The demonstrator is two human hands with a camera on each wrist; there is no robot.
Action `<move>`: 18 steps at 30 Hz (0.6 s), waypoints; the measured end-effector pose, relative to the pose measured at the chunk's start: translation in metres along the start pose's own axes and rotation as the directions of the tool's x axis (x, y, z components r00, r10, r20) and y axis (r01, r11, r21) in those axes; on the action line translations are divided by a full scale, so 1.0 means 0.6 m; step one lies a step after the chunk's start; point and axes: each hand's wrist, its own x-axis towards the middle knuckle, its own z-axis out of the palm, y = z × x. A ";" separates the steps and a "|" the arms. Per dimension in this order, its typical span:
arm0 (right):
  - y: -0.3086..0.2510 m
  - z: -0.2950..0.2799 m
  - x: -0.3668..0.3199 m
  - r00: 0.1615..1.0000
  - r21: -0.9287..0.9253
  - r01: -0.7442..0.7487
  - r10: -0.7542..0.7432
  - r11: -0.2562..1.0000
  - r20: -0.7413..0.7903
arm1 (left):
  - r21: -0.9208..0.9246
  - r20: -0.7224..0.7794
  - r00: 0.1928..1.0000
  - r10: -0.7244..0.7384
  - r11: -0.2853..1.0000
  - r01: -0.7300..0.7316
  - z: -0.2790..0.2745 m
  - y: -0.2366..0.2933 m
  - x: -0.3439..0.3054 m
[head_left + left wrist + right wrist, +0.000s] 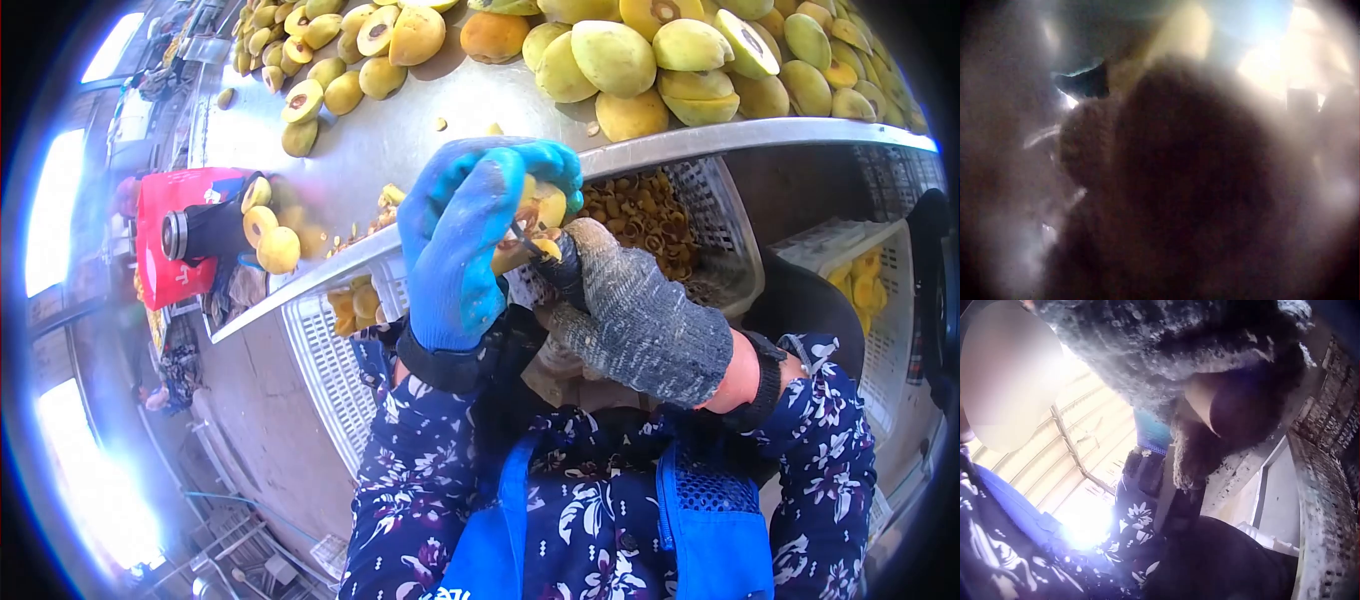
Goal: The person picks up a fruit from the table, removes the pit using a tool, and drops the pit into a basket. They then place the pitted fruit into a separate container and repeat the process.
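In the head view my left hand (465, 235), in a blue glove, grips a cut yellow fruit (545, 205) between fingers and thumb. My right hand (645, 315), in a grey knitted glove, is curled round the dark handle of a tool (565, 272); its thin dark end lies against the fruit's inner side. A yellow piece (546, 248) shows at the tool's tip. In the right wrist view the grey glove (1166, 350) fills the top, and the tool is mostly hidden. The left wrist view is dark and blurred.
Many yellow-green fruits (615, 60) lie on a metal table (470, 100) with a raised edge. Below it, a crate (735, 225) holds brown-yellow scraps (645, 215); other white crates (320, 345) stand at both sides. A red bag (180, 225) and dark flask (205, 232) are at the left.
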 end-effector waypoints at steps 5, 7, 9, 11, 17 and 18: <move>0.000 -0.009 -0.011 0.995 0.062 -0.023 0.017 0.998 0.095 | 0.030 0.188 0.979 -0.072 0.997 0.067 -0.021 -0.003 0.012; 0.004 -0.007 -0.012 0.984 0.123 -0.111 0.092 0.986 0.150 | 0.029 0.241 0.969 -0.051 0.999 0.046 -0.021 -0.003 0.011; 0.015 -0.002 -0.009 0.993 0.091 0.048 -0.058 0.995 0.107 | 0.047 0.215 0.977 0.007 0.999 -0.017 -0.018 -0.008 0.008; 0.005 -0.009 -0.006 0.989 0.128 -0.042 0.022 0.991 0.148 | 0.063 0.194 0.979 0.064 0.995 -0.077 -0.014 -0.010 0.008; 0.003 -0.007 -0.005 0.981 0.137 -0.150 0.131 0.979 0.142 | 0.025 0.139 0.988 0.064 0.997 -0.068 -0.006 -0.019 0.006; 0.010 -0.003 -0.005 0.994 0.174 -0.040 0.022 0.984 0.104 | 0.013 0.108 0.990 0.093 0.995 -0.095 -0.005 -0.022 0.004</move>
